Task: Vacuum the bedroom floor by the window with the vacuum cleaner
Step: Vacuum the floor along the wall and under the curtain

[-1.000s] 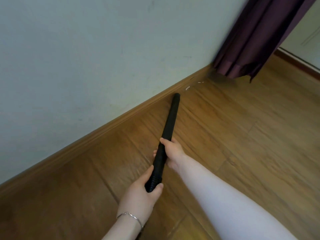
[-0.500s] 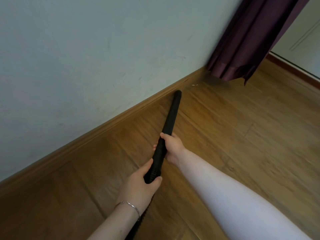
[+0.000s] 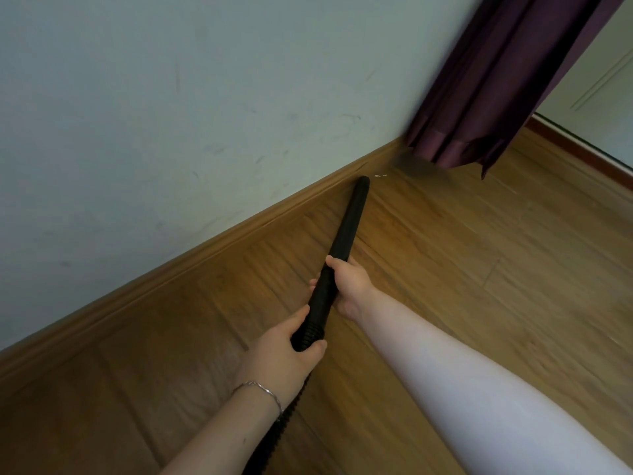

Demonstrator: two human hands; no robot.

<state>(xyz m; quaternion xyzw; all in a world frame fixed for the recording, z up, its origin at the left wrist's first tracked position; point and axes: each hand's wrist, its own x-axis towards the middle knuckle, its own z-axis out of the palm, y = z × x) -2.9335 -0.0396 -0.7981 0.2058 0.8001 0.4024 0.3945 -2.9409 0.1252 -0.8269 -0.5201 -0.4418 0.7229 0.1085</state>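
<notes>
Your right hand (image 3: 351, 286) has its fingers (image 3: 313, 282) wrapped round the middle of the smooth black rigid plastic vacuum tube (image 3: 347, 228). Your left hand (image 3: 281, 354), just behind, grips the tube's ribbed rear end, where the black corrugated hose (image 3: 274, 437) trails off under your wrist. The tube's round mouth sits well ahead of your right fingers, low over the glossy brown wood-plank floor (image 3: 479, 269) and just beside the moulded wooden skirting board (image 3: 205, 248).

A few small white scraps (image 3: 381, 175) lie just past that mouth. Beyond them hangs the pleated purple fabric curtain (image 3: 496, 90), its hem close to the floor. That soft, light cloth is your main hazard: push far past the scraps and the suction will likely pull the hem in and block the mouth. Hard plastic against varnished wood is the next, since a steep or sideways jab could scuff the boards or knock the skirting. The mouth is narrow, so wide passes would probably leave strips untouched. The springy hose may also tug back on your left fingers and swing the tip off line
</notes>
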